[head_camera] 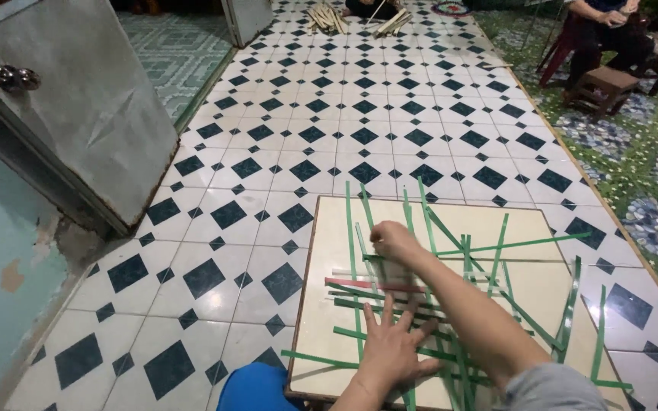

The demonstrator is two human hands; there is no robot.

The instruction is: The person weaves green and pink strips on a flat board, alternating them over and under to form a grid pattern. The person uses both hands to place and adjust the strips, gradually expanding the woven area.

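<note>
While the left hand [391, 352] lies flat with fingers spread, pressing the green strips [390, 301] onto the near part of the board [329, 228], the right hand [392, 240] reaches toward the board's far side, fingers curled on one strip's end. That strip runs lengthwise away from the person. Strips number over a dozen; one red strip [367, 285] crosses them.

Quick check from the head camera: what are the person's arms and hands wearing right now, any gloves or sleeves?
Both hands are bare, no gloves, rings or watch visible. The left hand shows a bare wrist at the frame edge. The right hand has a bare forearm, with a grey sleeve pushed up near the elbow.
</note>
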